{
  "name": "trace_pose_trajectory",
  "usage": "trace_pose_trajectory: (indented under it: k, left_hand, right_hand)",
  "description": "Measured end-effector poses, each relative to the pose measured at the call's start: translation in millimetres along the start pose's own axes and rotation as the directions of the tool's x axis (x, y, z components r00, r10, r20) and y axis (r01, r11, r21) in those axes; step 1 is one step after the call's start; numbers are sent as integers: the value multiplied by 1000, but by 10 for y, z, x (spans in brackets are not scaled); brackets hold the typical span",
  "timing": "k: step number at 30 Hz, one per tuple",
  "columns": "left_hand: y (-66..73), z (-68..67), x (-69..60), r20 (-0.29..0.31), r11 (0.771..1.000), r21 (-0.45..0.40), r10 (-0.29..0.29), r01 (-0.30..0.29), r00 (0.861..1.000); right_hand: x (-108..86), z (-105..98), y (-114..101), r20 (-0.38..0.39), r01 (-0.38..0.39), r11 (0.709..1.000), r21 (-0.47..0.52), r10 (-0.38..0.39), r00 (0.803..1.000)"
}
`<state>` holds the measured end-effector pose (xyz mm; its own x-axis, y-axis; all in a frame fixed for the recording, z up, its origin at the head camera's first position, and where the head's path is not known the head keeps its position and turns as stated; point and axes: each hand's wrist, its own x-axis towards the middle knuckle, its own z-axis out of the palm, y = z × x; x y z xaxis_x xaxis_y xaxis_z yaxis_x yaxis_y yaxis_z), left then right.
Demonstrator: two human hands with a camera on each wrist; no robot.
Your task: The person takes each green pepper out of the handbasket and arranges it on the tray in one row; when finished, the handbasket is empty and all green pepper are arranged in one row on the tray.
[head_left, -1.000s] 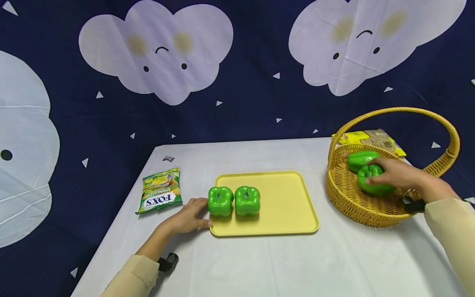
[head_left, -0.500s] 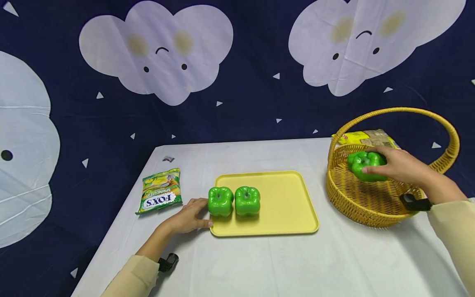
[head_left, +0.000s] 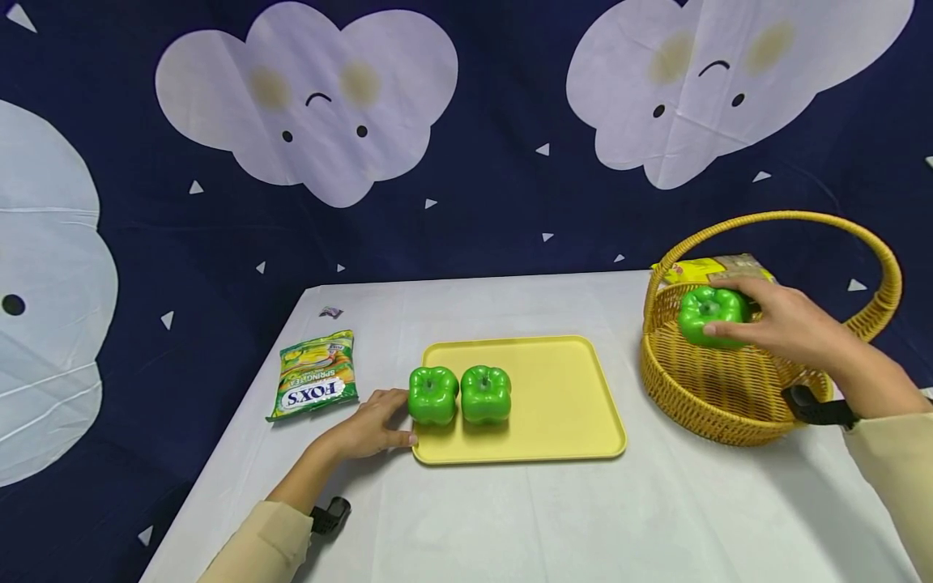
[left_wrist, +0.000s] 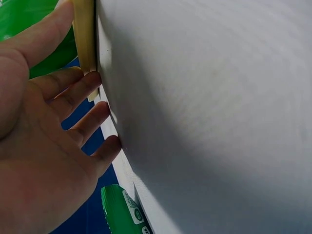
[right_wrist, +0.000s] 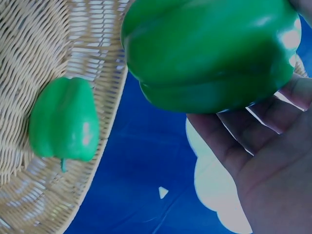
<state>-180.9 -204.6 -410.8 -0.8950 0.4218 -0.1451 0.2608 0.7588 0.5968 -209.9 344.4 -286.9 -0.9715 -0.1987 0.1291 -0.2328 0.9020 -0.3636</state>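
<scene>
Nearest lies the bare front of the white worktop (head_left: 474, 518), plain cloth with nothing to snag on. The left hand (head_left: 364, 429) rests at the left edge of the yellow tray (head_left: 554, 397), fingers loosely extended, thumb by the front corner, gripping no pepper. Leaving it there lightly should steady the tray; pushing could slide it.

On the tray, two green bell peppers (head_left: 459, 395) sit side by side at the left end, stems up; the tray's right part is open, bounded by a low raised rim.

Beyond the left forearm, a FOX'S Spring Tea candy bag (head_left: 317, 372) lies flat, near the left hand. Bare worktop separates the tray from the wicker basket (head_left: 674, 405) at right.

The right hand (head_left: 790, 324) reaches under the handle and holds a third bell pepper (head_left: 713, 317) by its sides, thumb against fingers, over the basket. A firm hold suits this smooth, glossy skin, best kept level and raised above the woven rim before going sideways; the handle's left upright could catch pepper or knuckles. The right wrist view shows a fourth bell pepper (right_wrist: 63, 119) inside the basket, apart from the held one.

Farthest, a yellow packet (head_left: 696, 270) lies behind the basket.
</scene>
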Motion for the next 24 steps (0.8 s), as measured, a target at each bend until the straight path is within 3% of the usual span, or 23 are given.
trace_pose_trajectory:
  k: [11, 17, 24]
  left_hand:
    - [4, -4, -3, 0, 1000, -4, -3, 3, 1000]
    - [8, -5, -6, -1, 1000, -9, -2, 2, 1000]
    - [9, -4, -3, 0, 1000, -13, -11, 11, 1000]
  right_hand:
    - [-101, 42, -243, -72, 89, 995, 42, -86, 994]
    - [-120, 152, -399, -156, 223, 974, 31, -216, 964]
    - [-109, 302, -555, -166, 321, 945, 60, -307, 937]
